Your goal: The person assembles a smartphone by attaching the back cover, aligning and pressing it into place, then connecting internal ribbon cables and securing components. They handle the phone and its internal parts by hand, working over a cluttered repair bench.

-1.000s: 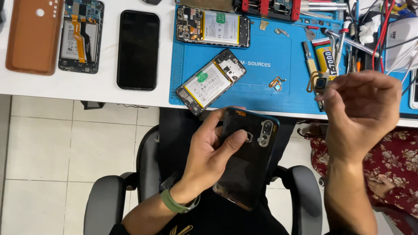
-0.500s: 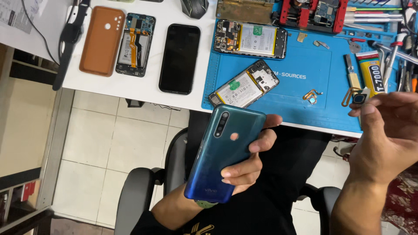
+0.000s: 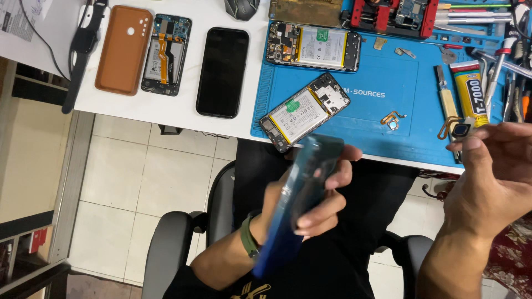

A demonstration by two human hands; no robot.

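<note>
A blue phone back cover, blurred and tilted on edge, is sitting in the lower middle of the frame, over the person's lap and just below the edge of the table. The left hand is gripping it, fingers curled around its right edge and the thumb pressing near its top. At the right edge of the frame the right hand is hovering level with the table edge, thumb and forefinger pinched together on a small dark part with a thin orange ribbon. Just above the cover, on the blue work mat, an opened phone is lying diagonally with its white battery showing; a second opened phone is lying flat in the upper middle. Right of them a yellow glue tube is resting beside a loose orange flex part. Toward the upper left, on the white tabletop, a black phone, a third opened phone and a brown case are lying side by side. A black office chair is showing at the bottom.
</note>
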